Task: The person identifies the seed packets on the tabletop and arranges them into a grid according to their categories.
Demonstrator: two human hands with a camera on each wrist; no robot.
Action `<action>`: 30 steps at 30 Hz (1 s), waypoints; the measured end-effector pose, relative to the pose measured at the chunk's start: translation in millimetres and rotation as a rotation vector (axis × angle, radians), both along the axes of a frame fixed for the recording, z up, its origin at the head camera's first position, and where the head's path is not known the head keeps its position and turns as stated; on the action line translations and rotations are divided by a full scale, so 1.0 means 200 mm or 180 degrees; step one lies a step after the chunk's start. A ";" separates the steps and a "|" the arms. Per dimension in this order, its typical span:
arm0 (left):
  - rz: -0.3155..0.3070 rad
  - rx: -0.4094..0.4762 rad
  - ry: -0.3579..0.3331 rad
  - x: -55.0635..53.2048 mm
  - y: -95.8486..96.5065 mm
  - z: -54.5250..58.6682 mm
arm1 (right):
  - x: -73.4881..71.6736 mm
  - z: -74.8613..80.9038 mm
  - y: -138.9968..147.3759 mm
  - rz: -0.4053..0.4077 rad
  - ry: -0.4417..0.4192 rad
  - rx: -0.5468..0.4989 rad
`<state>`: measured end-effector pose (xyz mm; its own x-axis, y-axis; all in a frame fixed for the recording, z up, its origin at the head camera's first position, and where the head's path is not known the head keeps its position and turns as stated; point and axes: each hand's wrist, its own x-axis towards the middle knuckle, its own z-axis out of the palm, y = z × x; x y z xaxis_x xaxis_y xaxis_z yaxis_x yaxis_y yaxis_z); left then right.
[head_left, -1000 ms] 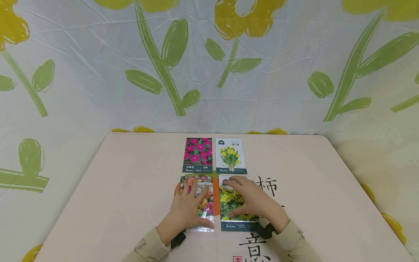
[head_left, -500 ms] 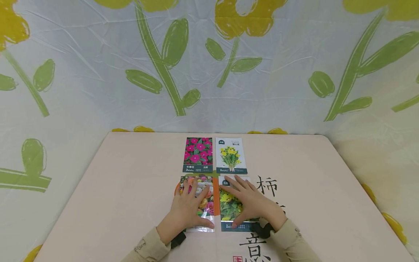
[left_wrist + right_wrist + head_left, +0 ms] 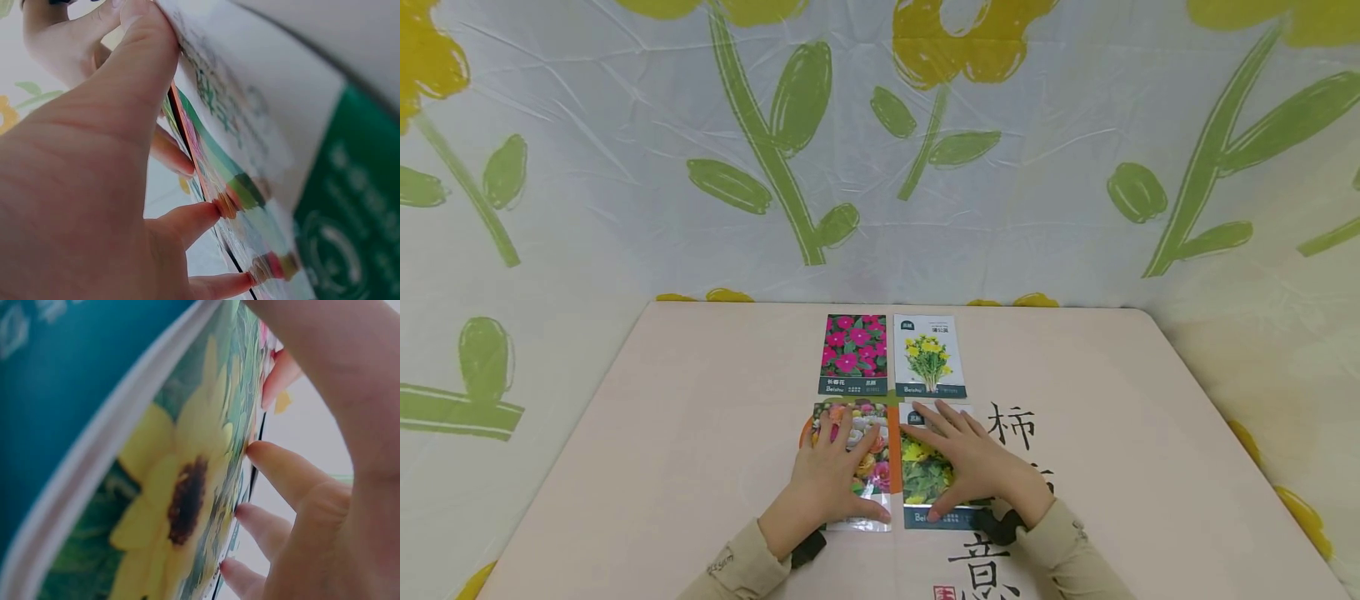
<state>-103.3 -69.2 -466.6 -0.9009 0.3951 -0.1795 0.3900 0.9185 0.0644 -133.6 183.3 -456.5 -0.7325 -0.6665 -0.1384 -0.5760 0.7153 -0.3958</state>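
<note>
My left hand [image 3: 831, 479] lies with spread fingers on a seed packet [image 3: 881, 477] printed with multicoloured flowers. Its thumb reaches the packet's lower right corner. In the left wrist view, the fingertips [image 3: 215, 209] touch the glossy printed face. To the right, my right hand [image 3: 985, 462] presses spread, fairly straight fingers on a seed packet [image 3: 925, 479] with yellow flowers and a dark green bottom band. The right thumb sits on that band. A large yellow bloom on this packet [image 3: 162, 506] fills much of the right wrist view. Both packets lie flat, side by side with a narrow gap.
Just beyond lie two more seed packets: one with pink flowers [image 3: 853, 346], one white with a yellow bunch [image 3: 928, 358]. The pale pink table mat [image 3: 700, 433] carries black calligraphy [image 3: 985, 567] and an orange print under the packets. A flower-patterned curtain [image 3: 1000, 208] surrounds the table.
My right hand has spread its fingers, and its thumb has come down onto the packet's bottom band. The yellow-flower packet has slid very slightly left. The left hand stays put.
</note>
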 end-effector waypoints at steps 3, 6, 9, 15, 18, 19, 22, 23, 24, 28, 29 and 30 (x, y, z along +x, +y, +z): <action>0.0000 0.0018 -0.0004 0.00 0.00 0.00 | 0.00 0.00 0.00 -0.0002 -0.0005 0.0001; 0.0001 0.0030 -0.0018 0.00 0.00 0.01 | 0.00 0.00 0.00 -0.0007 -0.0025 0.0017; 0.0006 0.0046 -0.0030 0.00 0.00 0.01 | 0.00 0.01 0.00 0.0001 -0.0020 0.0014; 0.0001 0.0080 -0.0033 0.00 0.00 0.01 | 0.00 0.01 -0.01 -0.0010 -0.0091 0.0033; 0.0006 0.0102 -0.0050 0.00 0.00 0.01 | 0.00 0.01 -0.01 -0.0012 -0.0105 0.0018; 0.0008 0.0101 -0.0055 0.00 0.00 0.00 | 0.00 0.01 -0.01 -0.0015 -0.0106 0.0013; 0.0006 0.0088 -0.0045 0.00 0.00 0.00 | 0.01 0.01 -0.01 -0.0026 -0.0106 0.0017; 0.0004 0.0081 -0.0038 0.00 0.00 0.00 | 0.01 0.00 -0.01 -0.0027 -0.0105 0.0018; 0.0002 0.0075 -0.0030 0.00 0.00 0.00 | 0.01 0.00 -0.01 -0.0028 -0.0104 0.0024; 0.0001 0.0082 -0.0008 0.00 0.00 0.00 | 0.00 -0.01 0.00 -0.0019 -0.0087 0.0033; 0.0004 0.0090 -0.0005 0.00 0.00 0.00 | 0.00 0.00 -0.01 -0.0011 -0.0084 0.0033; 0.0004 0.0094 0.0001 0.00 0.00 0.00 | 0.01 0.00 -0.01 -0.0002 -0.0081 0.0032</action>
<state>-102.6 -69.7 -467.4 -0.9015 0.3990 -0.1676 0.3888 0.9168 0.0915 -132.6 182.0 -457.2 -0.7292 -0.6645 -0.1637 -0.5654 0.7197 -0.4030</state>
